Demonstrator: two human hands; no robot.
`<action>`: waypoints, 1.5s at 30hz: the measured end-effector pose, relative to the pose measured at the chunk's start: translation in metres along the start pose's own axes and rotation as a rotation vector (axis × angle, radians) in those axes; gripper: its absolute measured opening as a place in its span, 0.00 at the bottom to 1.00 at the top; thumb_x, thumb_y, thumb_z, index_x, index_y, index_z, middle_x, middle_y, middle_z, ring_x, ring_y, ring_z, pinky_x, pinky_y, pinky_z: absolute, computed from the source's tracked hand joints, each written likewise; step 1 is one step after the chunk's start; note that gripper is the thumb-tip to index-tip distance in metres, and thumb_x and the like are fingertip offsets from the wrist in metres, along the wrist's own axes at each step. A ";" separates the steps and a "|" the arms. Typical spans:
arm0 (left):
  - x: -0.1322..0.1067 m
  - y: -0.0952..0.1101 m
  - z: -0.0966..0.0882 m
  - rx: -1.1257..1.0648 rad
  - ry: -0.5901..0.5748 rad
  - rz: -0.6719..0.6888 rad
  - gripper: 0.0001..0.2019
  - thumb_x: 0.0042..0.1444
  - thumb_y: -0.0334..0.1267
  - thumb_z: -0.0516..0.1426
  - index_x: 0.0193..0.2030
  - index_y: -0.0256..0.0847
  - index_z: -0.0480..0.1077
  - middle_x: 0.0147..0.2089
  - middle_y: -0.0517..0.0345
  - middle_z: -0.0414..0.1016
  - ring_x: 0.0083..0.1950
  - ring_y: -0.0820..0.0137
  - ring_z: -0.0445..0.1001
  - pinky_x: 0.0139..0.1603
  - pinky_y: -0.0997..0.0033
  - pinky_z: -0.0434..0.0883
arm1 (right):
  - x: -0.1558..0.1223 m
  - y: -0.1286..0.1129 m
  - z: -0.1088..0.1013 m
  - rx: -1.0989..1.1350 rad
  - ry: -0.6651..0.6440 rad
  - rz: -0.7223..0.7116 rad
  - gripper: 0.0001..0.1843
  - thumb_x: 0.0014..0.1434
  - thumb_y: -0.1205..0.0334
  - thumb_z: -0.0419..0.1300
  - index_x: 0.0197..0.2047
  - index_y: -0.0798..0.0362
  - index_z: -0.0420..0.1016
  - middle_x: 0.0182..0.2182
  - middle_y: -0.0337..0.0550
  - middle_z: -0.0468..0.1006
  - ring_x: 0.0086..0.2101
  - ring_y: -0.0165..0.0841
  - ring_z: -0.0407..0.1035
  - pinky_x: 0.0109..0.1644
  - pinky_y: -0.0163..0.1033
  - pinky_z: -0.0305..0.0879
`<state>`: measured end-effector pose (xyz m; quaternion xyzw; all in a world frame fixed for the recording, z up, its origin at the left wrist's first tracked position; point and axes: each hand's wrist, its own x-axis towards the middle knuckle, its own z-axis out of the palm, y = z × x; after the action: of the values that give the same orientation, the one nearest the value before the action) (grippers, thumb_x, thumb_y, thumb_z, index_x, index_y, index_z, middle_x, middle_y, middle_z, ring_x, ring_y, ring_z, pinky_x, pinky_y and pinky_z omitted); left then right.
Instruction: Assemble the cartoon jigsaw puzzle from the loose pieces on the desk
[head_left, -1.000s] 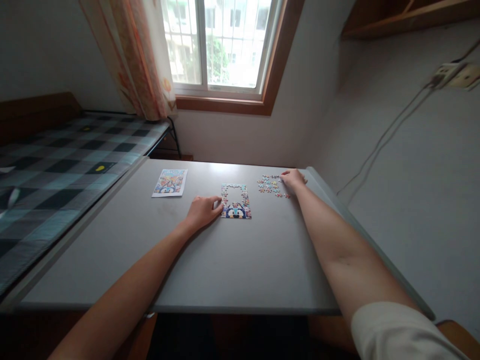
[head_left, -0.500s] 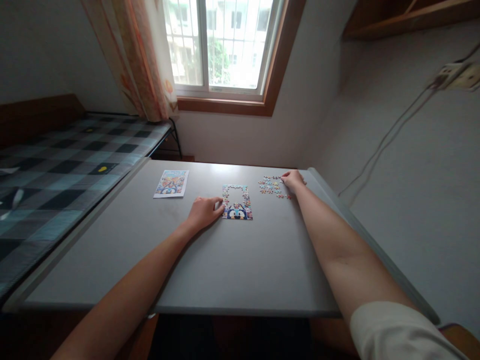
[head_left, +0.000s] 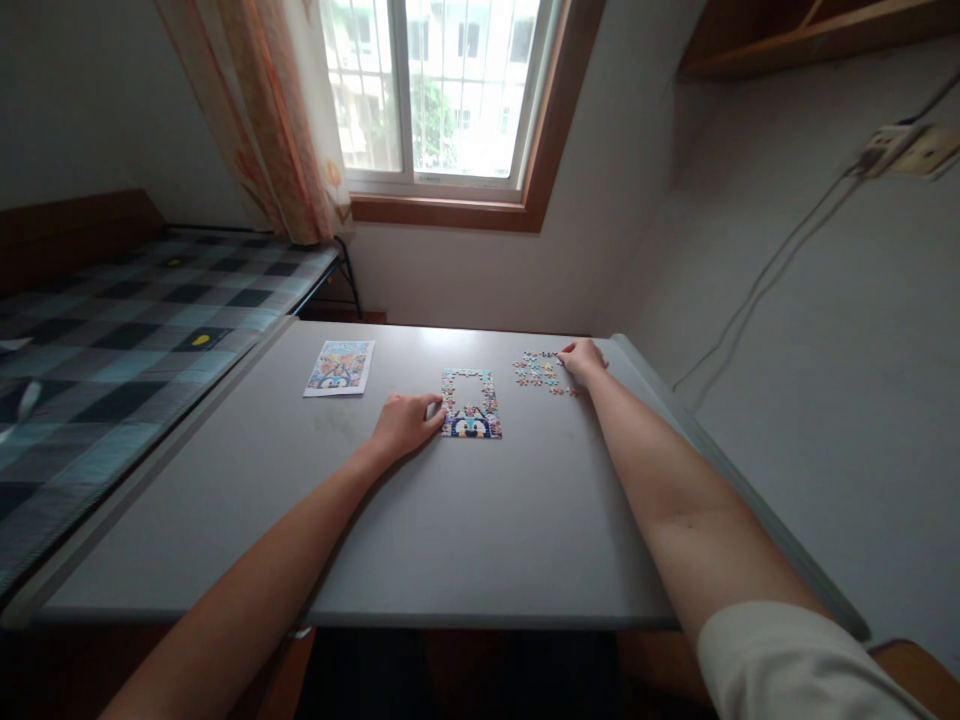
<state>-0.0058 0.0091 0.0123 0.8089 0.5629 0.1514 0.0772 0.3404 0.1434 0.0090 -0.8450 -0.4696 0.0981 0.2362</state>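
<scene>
Pale grey surface (head_left: 480, 540), seen from its near side, with a partly assembled jigsaw puzzle (head_left: 471, 427) lying flat just beyond the middle. Upright rectangle in outline, with straight outer edges, a blue-and-white cartoon face along the near end, and a ragged open gap in the centre with grey showing through.

At the puzzle's left edge, left hand (head_left: 406, 424) low on the surface, fingers loosely curled, thumb and forefinger slightly apart, tips against or just beside the border; nothing visibly lifted.

Off to the right, near the far right corner, a scatter of loose pieces (head_left: 534, 380), mostly separate, with a narrow open strip between them and the puzzle. At their right side, right hand (head_left: 585, 361), fingers bent down and drawn together at the tips, touching or just over the pieces. Cannot tell about a piece in the pinch: too small to make out. Close beyond this hand, the raised right rim (head_left: 654, 388), then the wall (head_left: 840, 330). Right forearm slanting back along that same side, pale sleeve (head_left: 780, 660) past the near edge.

Near the far left corner, well apart from the puzzle, a printed picture sheet (head_left: 340, 368) with a similar blue face. Open grey between sheet and puzzle; widest open stretch in front of the puzzle, between the forearms, right to the near edge.

Alongside the left edge, a bed (head_left: 150, 290) with checked cover. Past the far edge, a bright window (head_left: 465, 90).
</scene>
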 end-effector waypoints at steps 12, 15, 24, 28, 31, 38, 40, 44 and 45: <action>0.001 0.000 0.000 -0.003 0.007 0.001 0.19 0.61 0.48 0.51 0.52 0.45 0.75 0.31 0.56 0.79 0.34 0.65 0.76 0.43 0.68 0.66 | -0.006 0.001 -0.004 0.126 -0.003 -0.044 0.05 0.49 0.67 0.63 0.33 0.52 0.74 0.40 0.46 0.79 0.43 0.37 0.71 0.50 0.42 0.64; 0.001 0.000 -0.001 -0.004 0.000 -0.002 0.19 0.61 0.48 0.51 0.51 0.45 0.75 0.31 0.56 0.79 0.33 0.66 0.76 0.43 0.69 0.65 | -0.008 0.000 -0.007 0.228 0.042 -0.088 0.08 0.50 0.68 0.61 0.36 0.53 0.76 0.39 0.47 0.79 0.41 0.36 0.72 0.48 0.39 0.65; 0.002 -0.003 0.001 0.006 0.013 0.001 0.20 0.60 0.48 0.51 0.52 0.44 0.75 0.31 0.57 0.79 0.33 0.67 0.75 0.42 0.71 0.65 | -0.051 -0.044 -0.014 0.747 0.027 -0.302 0.14 0.52 0.58 0.61 0.38 0.58 0.78 0.38 0.49 0.79 0.38 0.33 0.72 0.45 0.39 0.68; 0.002 -0.004 0.002 0.008 0.015 0.006 0.20 0.60 0.48 0.51 0.52 0.43 0.75 0.30 0.57 0.78 0.32 0.67 0.75 0.40 0.70 0.65 | -0.097 -0.060 -0.002 0.919 -0.059 -0.347 0.15 0.50 0.55 0.61 0.39 0.55 0.77 0.37 0.46 0.79 0.36 0.32 0.71 0.40 0.38 0.69; 0.002 -0.005 0.002 0.011 0.018 0.010 0.20 0.60 0.49 0.51 0.51 0.43 0.75 0.30 0.57 0.78 0.32 0.68 0.74 0.39 0.71 0.64 | -0.130 -0.061 0.015 0.974 -0.131 -0.338 0.16 0.50 0.55 0.60 0.39 0.54 0.77 0.35 0.44 0.79 0.33 0.30 0.70 0.37 0.37 0.68; 0.002 -0.005 0.003 -0.008 0.029 0.008 0.20 0.59 0.49 0.51 0.51 0.44 0.75 0.28 0.58 0.77 0.29 0.68 0.73 0.37 0.72 0.63 | -0.166 -0.052 0.036 0.980 -0.265 -0.430 0.13 0.48 0.55 0.62 0.35 0.52 0.78 0.31 0.42 0.78 0.29 0.31 0.70 0.34 0.37 0.67; 0.002 -0.005 0.002 -0.014 0.035 0.012 0.20 0.59 0.49 0.51 0.51 0.44 0.76 0.27 0.58 0.76 0.29 0.69 0.72 0.37 0.72 0.63 | -0.169 -0.052 0.036 0.987 -0.273 -0.464 0.12 0.48 0.55 0.62 0.34 0.52 0.78 0.32 0.42 0.79 0.30 0.32 0.70 0.35 0.37 0.68; 0.001 -0.007 0.003 -0.029 0.049 0.018 0.20 0.59 0.49 0.52 0.51 0.44 0.76 0.26 0.59 0.75 0.27 0.70 0.70 0.35 0.72 0.62 | -0.175 -0.055 0.039 1.033 -0.304 -0.495 0.11 0.49 0.55 0.62 0.33 0.53 0.78 0.33 0.43 0.80 0.28 0.30 0.70 0.34 0.37 0.67; 0.001 -0.007 0.003 -0.033 0.051 0.015 0.20 0.59 0.49 0.52 0.50 0.43 0.76 0.26 0.59 0.75 0.27 0.70 0.70 0.34 0.72 0.61 | -0.176 -0.057 0.040 1.049 -0.317 -0.503 0.11 0.49 0.55 0.62 0.33 0.53 0.79 0.33 0.43 0.79 0.27 0.30 0.69 0.33 0.36 0.67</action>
<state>-0.0109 0.0132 0.0074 0.8076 0.5560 0.1818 0.0748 0.1873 0.0331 -0.0082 -0.4539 -0.5733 0.3825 0.5648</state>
